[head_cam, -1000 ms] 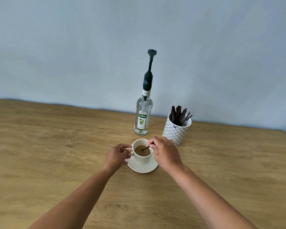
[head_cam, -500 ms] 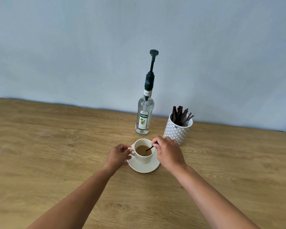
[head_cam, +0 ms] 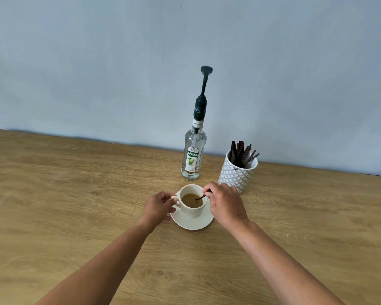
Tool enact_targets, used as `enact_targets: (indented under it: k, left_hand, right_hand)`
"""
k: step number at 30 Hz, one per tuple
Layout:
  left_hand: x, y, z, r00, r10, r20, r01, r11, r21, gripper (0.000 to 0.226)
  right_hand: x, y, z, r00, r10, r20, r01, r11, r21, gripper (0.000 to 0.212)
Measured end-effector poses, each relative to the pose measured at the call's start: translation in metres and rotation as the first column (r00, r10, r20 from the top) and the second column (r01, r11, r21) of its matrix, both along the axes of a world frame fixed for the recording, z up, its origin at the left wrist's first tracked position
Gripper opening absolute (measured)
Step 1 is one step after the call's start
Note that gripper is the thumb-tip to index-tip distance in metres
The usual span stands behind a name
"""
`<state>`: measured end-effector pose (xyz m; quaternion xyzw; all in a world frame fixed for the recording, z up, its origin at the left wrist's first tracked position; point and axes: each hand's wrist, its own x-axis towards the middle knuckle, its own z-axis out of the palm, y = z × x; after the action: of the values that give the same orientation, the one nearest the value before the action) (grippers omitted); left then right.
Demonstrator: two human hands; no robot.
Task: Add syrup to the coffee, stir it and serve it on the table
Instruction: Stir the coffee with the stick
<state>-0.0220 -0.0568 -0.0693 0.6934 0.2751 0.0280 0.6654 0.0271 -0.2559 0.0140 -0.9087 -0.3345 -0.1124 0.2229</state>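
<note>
A white cup (head_cam: 193, 211) of light brown coffee stands on a white saucer (head_cam: 193, 223) in the middle of the wooden table (head_cam: 75, 205). My left hand (head_cam: 160, 205) holds the cup's handle on its left side. My right hand (head_cam: 224, 203) pinches a dark stir stick (head_cam: 200, 197) whose lower end dips into the coffee. Behind the cup stands a clear syrup bottle (head_cam: 194, 155) with a tall black pump on top.
A white patterned pot (head_cam: 237, 175) with several dark stir sticks stands right of the bottle, close behind my right hand. A pale blue wall runs along the table's far edge. The table's right corner lies at the far right.
The stick's tip has shifted inside the coffee as my right hand moved slightly. My left hand has stayed on the handle. The view has drifted a little.
</note>
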Motion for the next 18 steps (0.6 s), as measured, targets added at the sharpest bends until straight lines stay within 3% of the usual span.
enact_targets:
  k: [8, 18]
  left_hand:
    - [-0.0017, -0.0007, 0.002, 1.0, -0.005, -0.001, 0.005, 1.0, -0.007, 0.013]
    - [-0.0008, -0.0008, 0.0039, 1.0, -0.004, -0.005, 0.004, 1.0, 0.002, 0.015]
  right_hand:
    - [-0.0038, 0.004, -0.0018, 0.999, 0.046, -0.026, -0.044, 0.997, 0.069, 0.008]
    - [-0.0018, 0.0, 0.0011, 1.0, 0.006, 0.026, -0.005, 0.999, -0.039, 0.013]
